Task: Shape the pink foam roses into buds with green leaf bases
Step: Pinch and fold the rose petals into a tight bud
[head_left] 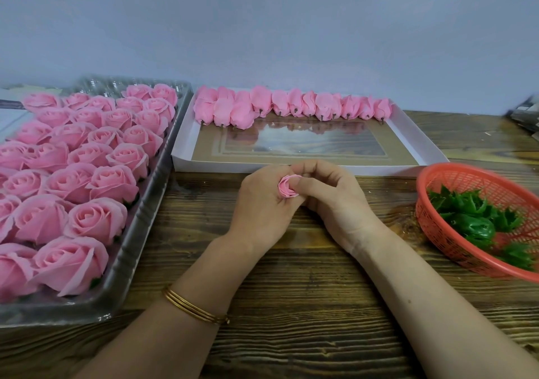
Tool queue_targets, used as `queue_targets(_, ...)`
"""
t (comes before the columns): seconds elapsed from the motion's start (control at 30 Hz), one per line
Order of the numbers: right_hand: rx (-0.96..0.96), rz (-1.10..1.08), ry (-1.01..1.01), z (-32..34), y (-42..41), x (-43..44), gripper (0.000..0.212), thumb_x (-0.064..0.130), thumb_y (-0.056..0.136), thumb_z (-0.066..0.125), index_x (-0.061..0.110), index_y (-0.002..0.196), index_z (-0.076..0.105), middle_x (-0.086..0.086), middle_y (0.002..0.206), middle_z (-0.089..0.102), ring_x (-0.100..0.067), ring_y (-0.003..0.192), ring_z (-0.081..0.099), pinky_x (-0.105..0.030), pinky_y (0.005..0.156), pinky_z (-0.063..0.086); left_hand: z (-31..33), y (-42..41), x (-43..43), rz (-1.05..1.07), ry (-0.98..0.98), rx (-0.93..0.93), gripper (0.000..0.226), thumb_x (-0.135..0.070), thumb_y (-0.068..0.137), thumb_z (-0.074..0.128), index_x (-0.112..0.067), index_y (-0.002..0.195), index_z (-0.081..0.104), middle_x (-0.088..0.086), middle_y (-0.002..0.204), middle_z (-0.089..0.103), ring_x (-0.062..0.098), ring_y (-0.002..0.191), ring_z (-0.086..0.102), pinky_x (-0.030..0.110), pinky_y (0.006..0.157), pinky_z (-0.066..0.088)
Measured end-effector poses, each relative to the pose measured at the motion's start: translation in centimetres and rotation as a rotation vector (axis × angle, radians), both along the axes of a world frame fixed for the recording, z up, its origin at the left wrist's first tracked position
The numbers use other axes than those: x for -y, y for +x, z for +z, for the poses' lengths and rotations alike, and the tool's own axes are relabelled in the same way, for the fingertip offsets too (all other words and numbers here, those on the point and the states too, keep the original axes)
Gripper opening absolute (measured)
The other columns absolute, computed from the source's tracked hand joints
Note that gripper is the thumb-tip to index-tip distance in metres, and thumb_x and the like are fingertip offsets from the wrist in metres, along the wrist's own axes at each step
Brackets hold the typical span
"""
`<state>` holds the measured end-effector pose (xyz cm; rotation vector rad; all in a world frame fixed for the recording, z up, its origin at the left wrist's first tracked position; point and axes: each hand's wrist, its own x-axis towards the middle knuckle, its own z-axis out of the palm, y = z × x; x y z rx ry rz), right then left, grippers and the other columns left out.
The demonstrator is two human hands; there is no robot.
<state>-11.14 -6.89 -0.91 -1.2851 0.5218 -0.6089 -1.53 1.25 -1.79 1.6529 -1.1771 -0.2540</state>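
Wooden table [291,291] — left hand [262,203], right hand [335,200] pinch one pink rose [287,187].

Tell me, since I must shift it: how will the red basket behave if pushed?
The red basket is thin mesh plastic holding few green leaf bases, so it is probably light and easily slid. It looks tilted on the wooden table, so it may rock or tip.

A single wide-angle view — worn on the person's head, facing forward and down, close over the dark brown grained wooden table [291,305]; beyond the table's far edge, a plain pale grey wall [262,28] fills the top
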Motion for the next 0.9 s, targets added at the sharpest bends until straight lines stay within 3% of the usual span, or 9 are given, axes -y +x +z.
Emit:
queue_targets(0.03,-0.004,-0.009,0.002,-0.02,0.02,-0.04,0.027,0.01,0.065,0.072,0.001,0.091,0.067,-0.018,0.085,0.066,-0.029,0.083,0.062,-0.048,0.092,0.047,0.0,-0.02,-0.01,0.009,0.004,0.01,0.036,-0.017,0.086,0.07,-0.048,0.068,0.066,-0.022,0.072,0.066,0.002,0.074,0.062,0.02,0.066,0.049)
queue_targets(0.17,-0.023,-0.035,-0.013,-0.04,0.08,-0.16,0.027,0.011,0.067,0.071,0.0,0.09,0.066,-0.022,0.089,0.063,-0.032,0.087,0.059,-0.058,0.099,0.042,-0.32,-0.07,0.17,0.022,0.008,-0.01,0.011,-0.021,0.087,0.07,-0.02,0.077,0.072,-0.005,0.072,0.067,0.01,0.072,0.062,0.034,0.067,0.05)
queue_targets(0.37,-0.009,-0.036,-0.022,-0.03,-0.05,-0.05,0.038,0.008,0.065,0.079,-0.006,0.097,0.065,-0.023,0.091,0.064,-0.032,0.088,0.06,-0.056,0.101,0.043,-0.21,-0.03,0.15,0.024,0.008,-0.005,0.01,-0.022,0.089,0.069,-0.02,0.08,0.073,-0.007,0.072,0.066,0.008,0.073,0.062,0.025,0.064,0.048)
queue_targets(0.5,-0.017,-0.052,-0.051,-0.37,-0.02,0.08,0.024,-0.003,0.079,0.068,-0.011,0.101,0.064,-0.026,0.093,0.065,-0.034,0.089,0.062,-0.056,0.101,0.044,-0.23,-0.17,0.13,0.001,0.0,0.029,0.008,-0.018,0.09,0.067,-0.016,0.087,0.074,-0.007,0.078,0.068,0.008,0.078,0.062,0.026,0.069,0.048)
queue_targets(0.63,0.013,-0.03,-0.047,-0.56,-0.05,0.32,0.027,0.009,0.074,0.072,-0.006,0.096,0.066,-0.023,0.09,0.067,-0.031,0.087,0.065,-0.046,0.093,0.05,-0.14,-0.15,0.16,-0.009,0.016,0.016,0.011,-0.019,0.093,0.064,-0.014,0.09,0.074,-0.005,0.081,0.069,0.01,0.08,0.062,0.028,0.07,0.047)
queue_targets(0.7,0.04,-0.01,-0.005,-0.58,0.11,0.31,0.023,0.014,0.084,0.066,-0.006,0.096,0.067,-0.019,0.089,0.068,-0.026,0.086,0.065,-0.039,0.086,0.052,-0.1,-0.08,0.19,0.005,0.001,-0.026,0.016,-0.022,0.094,0.063,-0.018,0.08,0.07,-0.01,0.072,0.067,0.005,0.073,0.061,0.025,0.063,0.044)
queue_targets(0.8,0.028,-0.066,0.032,-0.72,0.32,0.63,0.027,0.007,0.092,0.047,-0.01,0.104,0.064,-0.025,0.098,0.063,-0.031,0.093,0.058,-0.04,0.085,0.047,0.13,-0.05,0.31,0.047,-0.034,-0.09,0.028,-0.024,0.093,0.065,-0.034,0.068,0.06,-0.017,0.058,0.058,-0.003,0.063,0.055,0.013,0.058,0.035)
queue_targets(0.9,0.015,-0.061,0.007,-0.66,0.24,0.55,0.029,-0.015,0.08,0.041,-0.006,0.098,0.062,-0.026,0.096,0.06,-0.033,0.092,0.055,-0.037,0.08,0.046,0.07,0.13,0.54,0.114,-0.074,-0.16,0.041,-0.022,0.091,0.067,-0.025,0.056,0.047,-0.01,0.052,0.045,0.006,0.053,0.042,0.025,0.055,0.034)
